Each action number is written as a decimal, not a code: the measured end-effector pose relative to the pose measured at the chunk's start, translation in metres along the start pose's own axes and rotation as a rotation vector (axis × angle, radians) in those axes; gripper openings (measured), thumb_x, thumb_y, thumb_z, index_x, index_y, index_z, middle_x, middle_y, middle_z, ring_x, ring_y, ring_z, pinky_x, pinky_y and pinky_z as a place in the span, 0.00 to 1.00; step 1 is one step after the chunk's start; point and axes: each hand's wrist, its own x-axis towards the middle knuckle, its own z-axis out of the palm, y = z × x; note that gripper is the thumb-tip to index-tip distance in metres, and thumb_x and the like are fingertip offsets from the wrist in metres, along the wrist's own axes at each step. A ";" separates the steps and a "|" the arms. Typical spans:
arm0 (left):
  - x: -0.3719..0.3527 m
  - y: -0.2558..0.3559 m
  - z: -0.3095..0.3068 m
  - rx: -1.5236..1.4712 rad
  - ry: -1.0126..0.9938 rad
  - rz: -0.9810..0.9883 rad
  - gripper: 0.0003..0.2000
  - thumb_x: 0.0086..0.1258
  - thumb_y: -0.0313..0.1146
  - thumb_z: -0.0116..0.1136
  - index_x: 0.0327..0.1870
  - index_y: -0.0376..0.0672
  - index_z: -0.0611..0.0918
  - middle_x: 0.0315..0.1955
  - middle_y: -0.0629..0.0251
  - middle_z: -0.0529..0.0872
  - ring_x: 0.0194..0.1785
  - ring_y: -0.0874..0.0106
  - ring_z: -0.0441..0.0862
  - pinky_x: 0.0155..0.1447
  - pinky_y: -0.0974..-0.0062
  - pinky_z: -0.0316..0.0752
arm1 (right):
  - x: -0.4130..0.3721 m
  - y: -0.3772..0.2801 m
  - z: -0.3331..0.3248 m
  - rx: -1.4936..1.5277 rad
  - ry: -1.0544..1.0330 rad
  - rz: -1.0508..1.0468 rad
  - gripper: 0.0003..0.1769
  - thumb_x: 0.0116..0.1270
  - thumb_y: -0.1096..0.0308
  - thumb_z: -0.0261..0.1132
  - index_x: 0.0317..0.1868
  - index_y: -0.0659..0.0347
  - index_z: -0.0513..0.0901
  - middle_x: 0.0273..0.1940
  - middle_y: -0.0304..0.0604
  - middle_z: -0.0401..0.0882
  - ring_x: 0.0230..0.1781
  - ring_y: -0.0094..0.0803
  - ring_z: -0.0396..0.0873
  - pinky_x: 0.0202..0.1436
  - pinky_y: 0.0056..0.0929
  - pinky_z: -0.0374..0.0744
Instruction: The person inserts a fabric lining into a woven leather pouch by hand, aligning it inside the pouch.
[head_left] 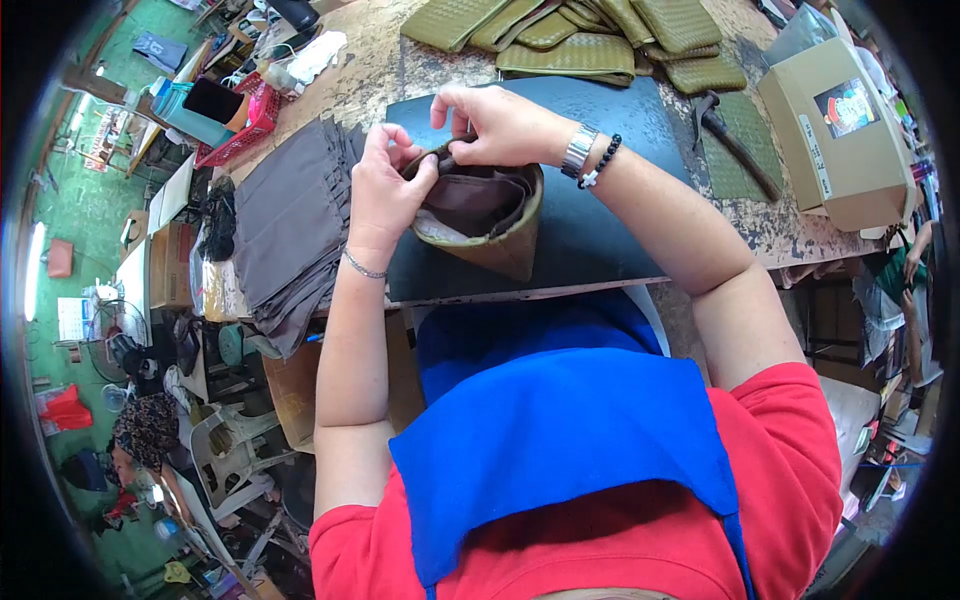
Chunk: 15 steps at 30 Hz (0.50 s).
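An olive-green pouch (515, 252) with a dark brown lining stands on the black mat, its mouth gaping toward me. My left hand (388, 190) grips the pouch's far-left rim, thumb pressed against the edge and fingers bent. Close beside it, my right hand (495, 125) pinches the same stretch of rim from above, its fingers curled. The fingertips of both hands nearly meet there, and the edge between them is partly hidden. Loose lining folds show inside the pouch.
A black mat (610, 215) covers the table's front. Dark brown fabric pieces (290, 215) are stacked at left. Woven olive pouches (565, 55) pile up at the back. A hammer (735, 145) and cardboard box (840, 130) lie at right. A red basket (262, 110) stands back left.
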 end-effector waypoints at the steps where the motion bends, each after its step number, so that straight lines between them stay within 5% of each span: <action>1: 0.003 0.000 -0.001 0.005 -0.038 0.054 0.15 0.63 0.25 0.67 0.42 0.41 0.70 0.31 0.65 0.86 0.38 0.79 0.83 0.45 0.79 0.79 | -0.001 -0.004 -0.003 0.004 -0.050 0.024 0.23 0.57 0.64 0.70 0.54 0.58 0.77 0.32 0.43 0.83 0.32 0.32 0.82 0.40 0.30 0.80; 3: 0.009 0.001 0.000 0.007 -0.099 0.164 0.16 0.61 0.26 0.67 0.44 0.41 0.71 0.29 0.62 0.87 0.37 0.71 0.88 0.44 0.74 0.80 | -0.004 -0.011 -0.014 0.097 -0.212 0.138 0.29 0.61 0.57 0.72 0.61 0.54 0.77 0.35 0.41 0.85 0.32 0.30 0.81 0.39 0.29 0.79; 5: 0.009 0.017 0.000 -0.031 -0.150 0.145 0.15 0.65 0.26 0.65 0.48 0.40 0.71 0.32 0.62 0.87 0.40 0.73 0.86 0.50 0.75 0.79 | -0.003 0.001 -0.020 -0.011 -0.313 0.083 0.26 0.64 0.57 0.71 0.61 0.53 0.78 0.34 0.38 0.84 0.33 0.24 0.80 0.38 0.27 0.79; 7: 0.011 0.021 -0.002 -0.110 -0.194 0.069 0.16 0.69 0.25 0.64 0.53 0.40 0.71 0.37 0.65 0.87 0.45 0.78 0.83 0.55 0.78 0.77 | -0.012 0.004 -0.028 0.156 -0.218 0.137 0.23 0.67 0.61 0.69 0.61 0.53 0.79 0.35 0.37 0.84 0.34 0.20 0.79 0.37 0.25 0.78; 8: 0.010 0.018 -0.004 -0.270 -0.206 -0.002 0.18 0.76 0.31 0.59 0.61 0.39 0.71 0.47 0.62 0.85 0.55 0.77 0.79 0.64 0.77 0.71 | -0.016 0.000 -0.034 0.236 -0.174 0.163 0.21 0.68 0.62 0.68 0.61 0.53 0.79 0.36 0.37 0.83 0.35 0.19 0.79 0.37 0.24 0.78; 11: -0.002 0.013 -0.006 -0.417 -0.010 0.043 0.23 0.76 0.39 0.58 0.65 0.35 0.70 0.56 0.55 0.81 0.61 0.72 0.76 0.67 0.72 0.68 | -0.039 -0.005 -0.044 0.450 0.094 0.372 0.30 0.70 0.67 0.64 0.71 0.50 0.67 0.41 0.35 0.78 0.34 0.17 0.75 0.33 0.18 0.78; 15: -0.030 0.007 0.006 -0.302 0.084 0.062 0.29 0.77 0.44 0.56 0.70 0.33 0.66 0.63 0.51 0.74 0.69 0.66 0.68 0.74 0.70 0.59 | -0.072 -0.014 -0.037 0.761 0.125 0.557 0.45 0.69 0.70 0.65 0.79 0.47 0.47 0.46 0.42 0.78 0.35 0.25 0.82 0.36 0.28 0.88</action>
